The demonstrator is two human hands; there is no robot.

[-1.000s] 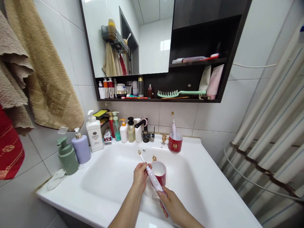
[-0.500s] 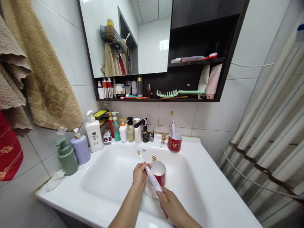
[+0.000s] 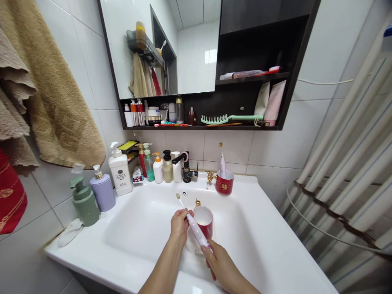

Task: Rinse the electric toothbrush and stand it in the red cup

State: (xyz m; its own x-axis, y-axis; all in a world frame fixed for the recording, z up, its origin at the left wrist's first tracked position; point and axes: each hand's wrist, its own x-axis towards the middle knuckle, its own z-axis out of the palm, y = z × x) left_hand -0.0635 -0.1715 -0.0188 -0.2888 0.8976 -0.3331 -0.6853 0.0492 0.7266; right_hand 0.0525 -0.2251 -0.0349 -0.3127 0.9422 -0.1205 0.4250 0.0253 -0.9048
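Observation:
An electric toothbrush (image 3: 196,229) with a pale pink handle slants over the sink, its head up toward the faucet. My left hand (image 3: 178,225) pinches it near the neck, where the brush head joins the handle. The lower end of the handle is wrapped by my right hand (image 3: 221,263), which hides that end. Just behind the handle, a red mug (image 3: 207,231) with a white inside stands in the sink; its gold handle (image 3: 198,202) points toward the faucet. The bottom of this mug is partly hidden by the toothbrush and my hands.
A black faucet (image 3: 186,173) stands at the back of the white sink (image 3: 137,228). Right of it, another red mug (image 3: 224,185) holds a pale pink pointed device (image 3: 223,166). Pump bottles (image 3: 121,173) line the left ledge. A dark mirror cabinet (image 3: 245,106) hangs above.
The whole view has shifted very slightly. Both hands keep their hold on the toothbrush, and nothing else has visibly moved.

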